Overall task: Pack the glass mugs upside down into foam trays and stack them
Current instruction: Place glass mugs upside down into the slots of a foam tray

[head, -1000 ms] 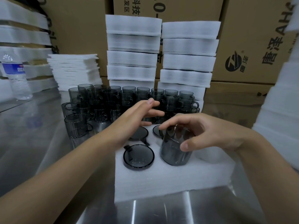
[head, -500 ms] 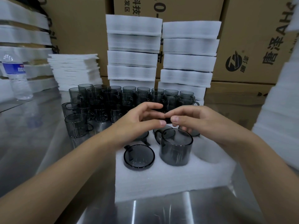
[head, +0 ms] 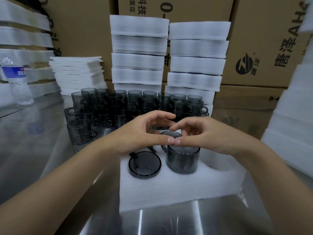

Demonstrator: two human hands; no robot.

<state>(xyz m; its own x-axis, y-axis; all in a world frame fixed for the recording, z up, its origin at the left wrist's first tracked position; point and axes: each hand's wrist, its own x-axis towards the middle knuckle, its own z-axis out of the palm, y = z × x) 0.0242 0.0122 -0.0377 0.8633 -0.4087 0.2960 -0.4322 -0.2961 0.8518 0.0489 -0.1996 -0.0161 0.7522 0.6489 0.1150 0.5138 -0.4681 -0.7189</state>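
Observation:
A white foam tray (head: 177, 189) lies on the steel table in front of me. One smoky glass mug (head: 144, 164) sits upside down, sunk in the front left slot. A second mug (head: 182, 160) stands upside down and higher in the slot beside it. The base of a third mug (head: 170, 134) shows behind, between my hands. My left hand (head: 144, 133) and my right hand (head: 203, 133) meet above the tray with fingers arched. Their thumb tips touch each other at the raised mug's back rim. Neither hand visibly grips anything. Several loose mugs (head: 118, 109) stand upright beyond the tray.
Two stacks of foam trays (head: 138, 61) (head: 196, 65) rise behind the mugs, against cardboard boxes (head: 264, 48). Thin foam sheets (head: 77, 73) are piled at the back left. A water bottle (head: 17, 80) stands at far left. More foam (head: 294, 107) rises on the right.
My right hand let go of the mug it set in the front slot. Both hands reached toward the loose mugs, met fingertip to fingertip, then drew back over the tray.

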